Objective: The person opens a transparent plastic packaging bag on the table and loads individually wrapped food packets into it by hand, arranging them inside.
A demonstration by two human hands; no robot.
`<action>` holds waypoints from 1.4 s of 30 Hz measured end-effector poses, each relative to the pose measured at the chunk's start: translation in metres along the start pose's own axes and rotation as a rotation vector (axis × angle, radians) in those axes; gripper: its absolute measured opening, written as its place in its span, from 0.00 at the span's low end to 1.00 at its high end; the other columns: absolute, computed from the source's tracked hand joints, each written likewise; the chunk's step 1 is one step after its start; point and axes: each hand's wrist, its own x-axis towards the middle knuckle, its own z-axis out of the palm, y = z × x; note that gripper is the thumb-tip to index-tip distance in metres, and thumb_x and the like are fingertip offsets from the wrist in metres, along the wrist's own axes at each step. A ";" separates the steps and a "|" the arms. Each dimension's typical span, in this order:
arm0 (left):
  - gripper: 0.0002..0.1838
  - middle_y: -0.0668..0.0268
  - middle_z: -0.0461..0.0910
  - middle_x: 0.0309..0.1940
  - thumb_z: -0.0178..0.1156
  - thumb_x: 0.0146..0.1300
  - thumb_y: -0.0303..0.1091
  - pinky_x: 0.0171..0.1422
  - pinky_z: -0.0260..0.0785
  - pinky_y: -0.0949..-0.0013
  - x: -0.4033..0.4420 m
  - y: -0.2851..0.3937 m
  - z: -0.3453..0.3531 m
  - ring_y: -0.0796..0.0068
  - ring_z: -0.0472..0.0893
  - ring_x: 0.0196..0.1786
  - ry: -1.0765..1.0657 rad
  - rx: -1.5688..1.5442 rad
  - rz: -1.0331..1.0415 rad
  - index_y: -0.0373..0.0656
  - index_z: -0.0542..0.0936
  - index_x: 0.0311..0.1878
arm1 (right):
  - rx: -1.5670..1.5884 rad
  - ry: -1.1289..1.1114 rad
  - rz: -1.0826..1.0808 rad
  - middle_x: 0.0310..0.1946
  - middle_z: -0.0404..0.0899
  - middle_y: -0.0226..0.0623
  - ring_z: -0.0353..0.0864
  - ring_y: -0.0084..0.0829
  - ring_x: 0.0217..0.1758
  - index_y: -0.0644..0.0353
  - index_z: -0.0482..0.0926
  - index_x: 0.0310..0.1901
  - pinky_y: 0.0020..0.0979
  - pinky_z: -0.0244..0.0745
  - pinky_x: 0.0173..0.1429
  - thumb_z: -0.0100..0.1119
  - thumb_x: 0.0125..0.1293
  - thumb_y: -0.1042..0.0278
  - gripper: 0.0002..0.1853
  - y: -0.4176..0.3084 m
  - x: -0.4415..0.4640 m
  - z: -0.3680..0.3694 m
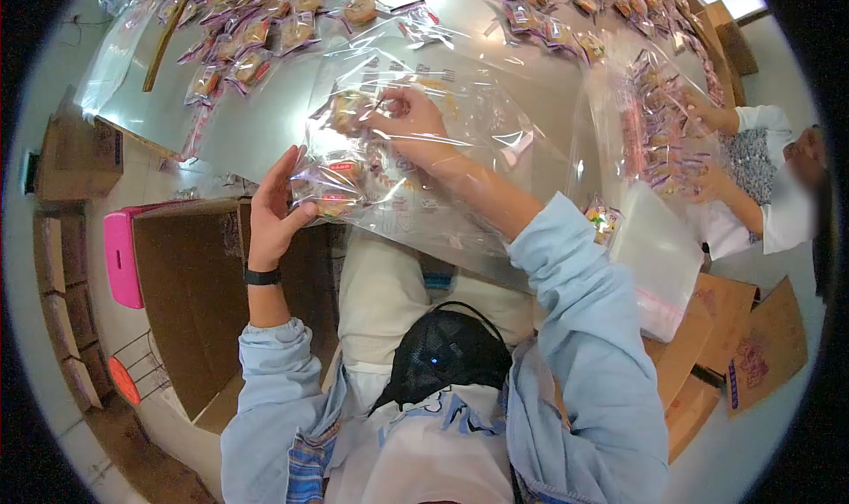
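Observation:
A large clear plastic bag (433, 194) with printed lettering lies across the near edge of the metal table. Several individually wrapped snack packets are gathered at its left end, one with a red label (340, 168). My left hand (272, 210) cups that end from outside, thumb below and fingers along the side. Through the bag's plastic I see my right hand (414, 128), its forearm entering from the right. Its bent fingers close on a round wrapped snack packet (349, 112) above the labelled one; glare partly hides the contact.
More snack packets (252, 66) cover the table's (256, 115) far side. At right, a stack of clear bags (659, 256) sits near another person's hands (712, 115), which touch a filled bag (659, 133). An open cardboard box (190, 301) and pink stool (124, 256) stand at left.

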 end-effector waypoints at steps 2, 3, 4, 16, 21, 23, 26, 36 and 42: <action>0.48 0.52 0.64 0.77 0.78 0.55 0.31 0.83 0.52 0.57 0.001 -0.001 0.001 0.60 0.63 0.79 0.010 -0.021 -0.006 0.33 0.63 0.77 | -0.113 0.008 0.006 0.47 0.83 0.45 0.82 0.34 0.52 0.60 0.80 0.46 0.37 0.76 0.57 0.76 0.56 0.53 0.24 -0.011 -0.005 -0.001; 0.48 0.51 0.64 0.76 0.78 0.55 0.31 0.83 0.52 0.57 -0.001 0.001 0.004 0.60 0.63 0.79 0.019 -0.033 -0.018 0.33 0.63 0.77 | 0.006 -0.005 -0.027 0.47 0.83 0.44 0.82 0.34 0.53 0.60 0.79 0.48 0.37 0.76 0.57 0.76 0.56 0.56 0.23 -0.007 -0.005 0.002; 0.48 0.51 0.65 0.76 0.78 0.55 0.31 0.83 0.52 0.57 -0.002 0.003 0.006 0.60 0.64 0.79 0.032 -0.047 -0.030 0.33 0.63 0.76 | 0.124 -0.021 -0.060 0.48 0.83 0.43 0.82 0.34 0.54 0.60 0.78 0.49 0.37 0.76 0.58 0.76 0.57 0.59 0.23 0.001 -0.004 0.005; 0.46 0.51 0.68 0.74 0.77 0.57 0.32 0.78 0.60 0.60 0.000 0.005 0.010 0.64 0.70 0.73 0.038 -0.007 -0.009 0.32 0.64 0.76 | 0.087 -0.250 -0.410 0.55 0.83 0.35 0.82 0.30 0.59 0.57 0.80 0.58 0.32 0.79 0.65 0.70 0.61 0.78 0.22 0.005 -0.012 -0.015; 0.47 0.53 0.67 0.75 0.78 0.56 0.33 0.77 0.61 0.60 -0.001 0.008 0.009 0.63 0.68 0.75 0.043 -0.049 -0.070 0.33 0.65 0.76 | -0.082 -0.164 -0.780 0.55 0.83 0.38 0.81 0.39 0.59 0.52 0.83 0.56 0.40 0.74 0.64 0.69 0.63 0.70 0.19 0.002 -0.015 -0.003; 0.48 0.53 0.67 0.75 0.79 0.54 0.33 0.77 0.61 0.59 0.001 0.008 0.008 0.62 0.68 0.76 0.040 -0.040 -0.029 0.33 0.65 0.76 | 0.084 -0.162 -0.687 0.59 0.80 0.41 0.80 0.42 0.60 0.52 0.80 0.61 0.40 0.74 0.64 0.69 0.62 0.70 0.23 0.007 -0.015 -0.001; 0.49 0.53 0.67 0.75 0.80 0.52 0.33 0.77 0.61 0.58 0.001 0.003 0.005 0.62 0.67 0.76 0.030 -0.014 0.046 0.33 0.65 0.76 | 0.047 -0.167 -0.585 0.62 0.77 0.46 0.79 0.44 0.61 0.53 0.75 0.66 0.40 0.75 0.64 0.68 0.63 0.70 0.29 0.012 -0.017 -0.008; 0.48 0.54 0.69 0.74 0.79 0.54 0.48 0.74 0.65 0.59 -0.014 0.003 0.000 0.60 0.69 0.75 0.160 0.086 0.141 0.36 0.69 0.74 | -0.201 -0.117 -0.613 0.60 0.79 0.48 0.80 0.46 0.62 0.57 0.79 0.62 0.39 0.76 0.66 0.68 0.65 0.66 0.23 0.022 -0.037 -0.042; 0.29 0.59 0.79 0.63 0.70 0.66 0.39 0.66 0.70 0.63 -0.037 -0.010 -0.022 0.66 0.77 0.65 0.467 0.100 0.143 0.36 0.76 0.66 | -0.516 0.002 -0.341 0.50 0.86 0.46 0.84 0.43 0.56 0.61 0.86 0.48 0.37 0.78 0.60 0.66 0.66 0.70 0.10 0.037 -0.103 -0.143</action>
